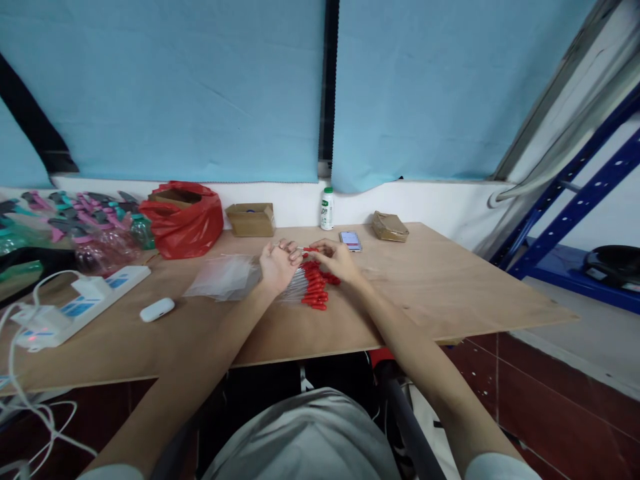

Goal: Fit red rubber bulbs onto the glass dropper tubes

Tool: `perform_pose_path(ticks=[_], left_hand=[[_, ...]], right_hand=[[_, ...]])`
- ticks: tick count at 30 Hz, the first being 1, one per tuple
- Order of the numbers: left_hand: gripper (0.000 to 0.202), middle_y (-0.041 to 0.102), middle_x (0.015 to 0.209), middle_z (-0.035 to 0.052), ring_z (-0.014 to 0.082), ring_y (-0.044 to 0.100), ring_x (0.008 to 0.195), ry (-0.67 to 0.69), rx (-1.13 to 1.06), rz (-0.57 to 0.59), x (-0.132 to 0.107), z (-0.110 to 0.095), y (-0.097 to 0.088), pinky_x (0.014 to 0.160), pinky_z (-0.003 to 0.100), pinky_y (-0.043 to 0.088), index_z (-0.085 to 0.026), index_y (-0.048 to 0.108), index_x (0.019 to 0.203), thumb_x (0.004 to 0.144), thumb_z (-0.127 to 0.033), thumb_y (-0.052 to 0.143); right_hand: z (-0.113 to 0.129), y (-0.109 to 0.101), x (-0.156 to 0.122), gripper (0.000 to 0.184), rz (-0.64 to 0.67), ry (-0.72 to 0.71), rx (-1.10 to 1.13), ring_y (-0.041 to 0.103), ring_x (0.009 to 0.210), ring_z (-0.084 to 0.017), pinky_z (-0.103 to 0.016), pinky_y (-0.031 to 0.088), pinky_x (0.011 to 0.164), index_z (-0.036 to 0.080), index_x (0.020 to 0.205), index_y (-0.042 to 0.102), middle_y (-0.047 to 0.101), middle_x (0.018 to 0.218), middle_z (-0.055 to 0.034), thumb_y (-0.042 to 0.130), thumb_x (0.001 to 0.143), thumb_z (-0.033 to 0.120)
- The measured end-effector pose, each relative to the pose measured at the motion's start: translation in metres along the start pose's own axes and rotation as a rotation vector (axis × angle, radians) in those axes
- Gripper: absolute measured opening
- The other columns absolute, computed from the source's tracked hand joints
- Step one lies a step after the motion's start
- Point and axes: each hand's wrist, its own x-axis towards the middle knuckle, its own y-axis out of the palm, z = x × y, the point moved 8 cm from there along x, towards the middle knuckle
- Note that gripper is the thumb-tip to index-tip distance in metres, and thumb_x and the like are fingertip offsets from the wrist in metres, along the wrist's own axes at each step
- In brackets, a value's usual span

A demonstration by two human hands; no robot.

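Note:
Above the middle of the table, my left hand [278, 268] and my right hand [338, 259] come close together around one red-tipped dropper [307, 249]. The fingers of my left hand are curled at its thin pale tube end, while my right hand pinches the red bulb end. Just below my hands lies a pile of droppers [316, 292] with red bulbs pointing right and clear tubes pointing left. Left of the pile, flat clear plastic bags [220, 277] are stacked, partly behind my left forearm.
A white power strip [95, 305] with cables and a white earbud case [157, 309] lie left. Behind stand spray bottles [103, 237], a red plastic bag [187, 223], an open carton [251, 220] and a white bottle [327, 209]. A phone [351, 241] and a wrapped package [390, 227] lie back right.

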Motion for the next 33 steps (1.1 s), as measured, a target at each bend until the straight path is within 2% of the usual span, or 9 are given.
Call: perform_pose_path(ticks=[4, 8, 12, 17, 22, 26, 33], left_hand=[[0.03, 0.041, 0.076, 0.0019, 0.0142, 0.04, 0.059, 0.003, 0.0, -0.016, -0.001, 0.0, 0.0, 0.055, 0.028, 0.037, -0.021, 0.04, 0.078, 0.1, -0.041, 0.039], [0.026, 0.041, 0.076, 0.0014, 0.014, 0.039, 0.058, 0.0, -0.027, 0.018, -0.001, 0.002, 0.0, 0.055, 0.028, 0.037, -0.021, 0.04, 0.079, 0.099, -0.038, 0.043], [0.025, 0.04, 0.077, 0.0013, 0.0137, 0.039, 0.059, -0.007, -0.031, 0.044, -0.001, 0.004, 0.0, 0.056, 0.028, 0.037, -0.02, 0.039, 0.079, 0.099, -0.036, 0.042], [0.026, 0.04, 0.077, 0.0011, 0.0134, 0.039, 0.059, -0.004, -0.038, 0.001, -0.003, 0.006, -0.001, 0.056, 0.028, 0.037, -0.02, 0.04, 0.08, 0.099, -0.037, 0.044], [0.026, 0.039, 0.077, 0.0009, 0.0132, 0.039, 0.059, -0.007, -0.028, 0.015, -0.004, 0.007, 0.003, 0.056, 0.028, 0.038, -0.02, 0.04, 0.079, 0.1, -0.037, 0.042], [0.028, 0.04, 0.077, 0.0014, 0.0132, 0.04, 0.059, -0.011, 0.001, -0.039, -0.005, 0.005, 0.002, 0.056, 0.027, 0.038, -0.02, 0.041, 0.079, 0.099, -0.039, 0.043], [0.03, 0.051, 0.084, 0.0069, 0.0145, 0.045, 0.063, 0.007, -0.03, -0.027, -0.002, 0.004, 0.0, 0.056, 0.027, 0.041, -0.019, 0.049, 0.084, 0.102, -0.038, 0.035]], right_hand=[[-0.006, 0.005, -0.001, 0.037, 0.018, 0.061, 0.144, 0.073, 0.072, -0.019, -0.031, 0.059, 0.073, 0.017, 0.1, 0.073, 0.078, 0.082, -0.0058, 0.08, 0.082, 0.048], [-0.012, 0.007, -0.001, 0.037, 0.0, 0.08, 0.23, 0.074, 0.073, -0.019, -0.032, 0.061, 0.074, 0.016, 0.094, 0.073, 0.078, 0.08, -0.0064, 0.083, 0.079, 0.049], [-0.012, 0.007, -0.001, 0.04, -0.014, 0.097, 0.26, 0.074, 0.072, -0.019, -0.032, 0.062, 0.075, 0.015, 0.09, 0.073, 0.078, 0.079, -0.0068, 0.085, 0.075, 0.05], [-0.006, 0.007, -0.002, 0.039, -0.026, 0.096, 0.264, 0.074, 0.07, -0.019, -0.032, 0.063, 0.074, 0.016, 0.087, 0.073, 0.078, 0.077, -0.0066, 0.086, 0.074, 0.051], [-0.007, 0.007, -0.001, 0.038, -0.03, 0.091, 0.267, 0.074, 0.07, -0.019, -0.032, 0.062, 0.073, 0.016, 0.085, 0.072, 0.078, 0.076, -0.0065, 0.086, 0.074, 0.05], [-0.009, 0.004, 0.001, 0.037, -0.039, 0.07, 0.23, 0.074, 0.074, -0.02, -0.032, 0.061, 0.074, 0.017, 0.09, 0.073, 0.078, 0.079, -0.0064, 0.083, 0.077, 0.05], [0.007, -0.003, -0.002, 0.03, -0.065, -0.06, -0.025, 0.07, 0.072, -0.018, -0.029, 0.055, 0.071, 0.017, 0.098, 0.076, 0.077, 0.085, -0.0061, 0.075, 0.087, 0.045]])
